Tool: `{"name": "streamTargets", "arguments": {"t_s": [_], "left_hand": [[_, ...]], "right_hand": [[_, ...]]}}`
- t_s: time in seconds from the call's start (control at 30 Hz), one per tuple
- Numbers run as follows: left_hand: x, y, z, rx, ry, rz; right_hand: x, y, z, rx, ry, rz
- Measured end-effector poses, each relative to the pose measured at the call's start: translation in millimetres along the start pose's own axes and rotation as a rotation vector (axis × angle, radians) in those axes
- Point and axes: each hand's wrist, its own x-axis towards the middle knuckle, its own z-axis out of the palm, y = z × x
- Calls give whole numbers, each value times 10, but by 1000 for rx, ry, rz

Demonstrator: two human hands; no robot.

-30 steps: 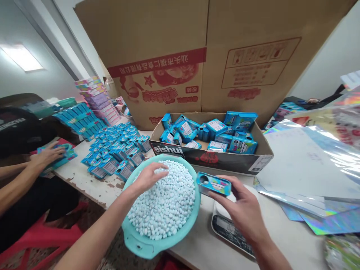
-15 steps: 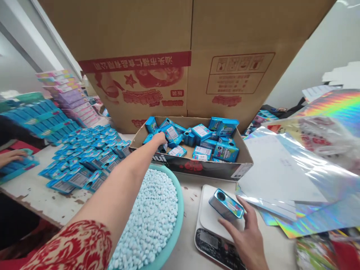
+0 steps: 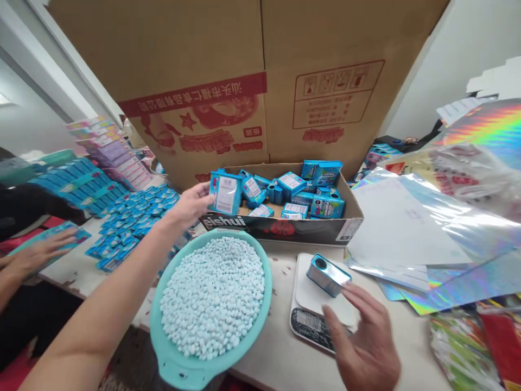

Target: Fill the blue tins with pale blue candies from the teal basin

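My left hand (image 3: 192,204) grips a small blue candy tin (image 3: 226,194) by its left edge, its white label facing me, at the left end of a low cardboard tray (image 3: 280,231). Several similar blue tins (image 3: 293,182) lie jumbled in that tray. My right hand (image 3: 368,339) is open, thumb and fingers apart, just right of another blue tin (image 3: 329,274). This tin rests on its side on the white kitchen scale (image 3: 303,293), a dark round hole in its top. Below my left forearm stands a turquoise basin (image 3: 266,282) full of pale blue candies (image 3: 214,298).
A big brown carton (image 3: 195,49) stands behind the tray. Many blue tins (image 3: 134,222) crowd the table's left side, with pink and purple boxes (image 3: 118,152) stacked beyond. A co-worker's hand (image 3: 44,250) rests on a blue pack at far left. Shiny film sheets (image 3: 448,282) cover the right.
My left hand has come up out of the tray's left end with a tin. My right hand has drawn slightly away from the tin on the scale. The view has shifted a little.
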Motion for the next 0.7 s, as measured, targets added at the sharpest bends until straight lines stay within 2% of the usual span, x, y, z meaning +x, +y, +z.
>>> {"name": "streamTargets", "arguments": {"t_s": [0.07,0.17,0.23,0.3,0.33,0.4,0.47,0.53,0.6,0.7], "left_hand": [[-497,-21,164,-175,-103,-80],[-1143,-146,483,-318,-291,-269],[-1473,-223,656,-380,-479,-418],[-1679,-259,730,-360,-629,-526],[-1720,-265,725,-288,-660,-540],[-1662,-291,655,-1,-613,-452],[-1458,-387,571,364,-445,-245],[-1209,-576,541,630,-253,-12],[-1013,-809,587,776,-215,171],[-902,-1066,719,977,-317,278]], "right_hand": [[17,-93,179,167,-164,120],[76,-267,444,596,-392,420],[89,-394,568,907,-576,606],[49,-518,615,1123,-722,722],[11,-578,609,1161,-725,763],[-83,-695,548,1084,-658,852],[-175,-801,452,903,-619,947],[-243,-881,362,771,-705,983],[-280,-927,308,707,-847,853],[-285,-927,287,637,-994,587]]}}
